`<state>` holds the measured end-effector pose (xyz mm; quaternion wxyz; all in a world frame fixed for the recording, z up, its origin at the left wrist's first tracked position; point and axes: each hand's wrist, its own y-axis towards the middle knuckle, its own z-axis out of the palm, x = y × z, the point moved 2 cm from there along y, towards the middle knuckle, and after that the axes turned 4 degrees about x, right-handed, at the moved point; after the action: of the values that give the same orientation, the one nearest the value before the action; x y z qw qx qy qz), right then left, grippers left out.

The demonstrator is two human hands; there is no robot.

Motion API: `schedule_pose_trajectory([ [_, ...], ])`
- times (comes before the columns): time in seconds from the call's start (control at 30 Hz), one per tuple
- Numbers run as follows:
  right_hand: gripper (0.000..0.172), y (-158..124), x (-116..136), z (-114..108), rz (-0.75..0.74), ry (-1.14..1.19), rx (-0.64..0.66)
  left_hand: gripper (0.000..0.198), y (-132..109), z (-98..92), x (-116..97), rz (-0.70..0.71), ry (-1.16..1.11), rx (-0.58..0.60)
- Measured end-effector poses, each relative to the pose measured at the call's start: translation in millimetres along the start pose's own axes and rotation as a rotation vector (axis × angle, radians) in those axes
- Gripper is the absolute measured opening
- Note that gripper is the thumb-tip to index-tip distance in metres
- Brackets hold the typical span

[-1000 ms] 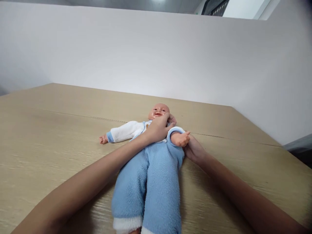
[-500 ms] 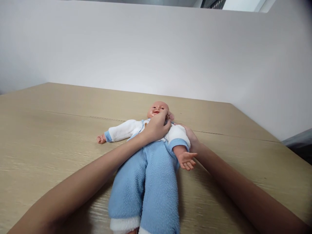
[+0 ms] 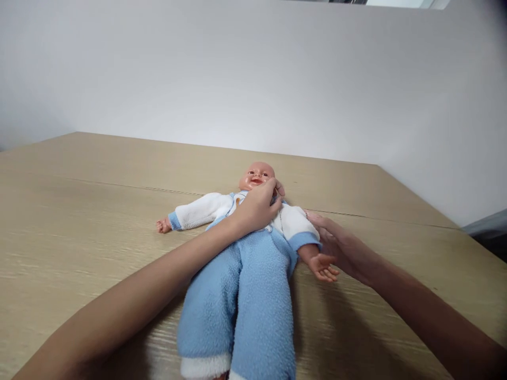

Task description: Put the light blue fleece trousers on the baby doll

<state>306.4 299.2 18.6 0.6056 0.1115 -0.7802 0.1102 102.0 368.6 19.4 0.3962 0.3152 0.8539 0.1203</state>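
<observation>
A baby doll (image 3: 261, 279) in a fleecy blue-and-white outfit lies on its back, its bald head away from me and its arms out to the sides. My left hand (image 3: 261, 206) reaches across its chest. The fingers curl round beside the doll's neck and chin, and what is under the fingertips is hidden. On the right, my right hand (image 3: 340, 243) lies open along the outer side of the doll's sleeve (image 3: 297, 224), with its fingers stretched toward the shoulder. Part of that hand is behind the sleeve.
The doll rests on a light wooden table (image 3: 99, 253) with a thin seam across it. A pale wall (image 3: 217, 79) rises behind the far edge. Something dark (image 3: 489, 232) stands beyond the table's right edge.
My right hand has moved to the right, out from behind the doll's arm. That arm has swung outward to the right. My left hand stays near the neck; the view tipped slightly down.
</observation>
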Motion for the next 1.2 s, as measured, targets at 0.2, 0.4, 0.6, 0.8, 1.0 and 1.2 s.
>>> schedule_pose_trajectory([
  [0.2, 0.078, -35.7, -19.7, -27.4, 0.352, 0.067, 0.034, 0.008, -3.1, -4.2, -5.9, 0.012, 0.185, 0.032],
  [0.4, 0.060, -37.6, -45.0, -66.2, 0.187, -0.147, -0.169, 0.013, -3.6, -11.2, -13.2, -0.062, 0.332, 0.082],
  [0.6, 0.060, -39.0, -59.0, -86.9, 0.127, -0.286, -0.193, 0.015, -2.1, -11.0, -13.3, -0.076, 0.347, 0.118],
  [0.8, 0.052, -45.3, -47.0, -80.2, -0.197, -0.813, -0.318, 0.013, -2.1, -16.8, -12.5, 0.023, 0.352, 0.095],
  [1.0, 0.030, -57.8, -21.4, -25.1, -0.396, -0.675, -0.234, 0.013, -6.1, -27.9, -26.3, 0.185, 0.322, 0.052],
  [1.2, 0.032, -40.2, -21.6, 22.9, -0.089, -0.193, 0.219, 0.012, -9.1, -22.0, -38.1, 0.263, 0.120, 0.186],
])
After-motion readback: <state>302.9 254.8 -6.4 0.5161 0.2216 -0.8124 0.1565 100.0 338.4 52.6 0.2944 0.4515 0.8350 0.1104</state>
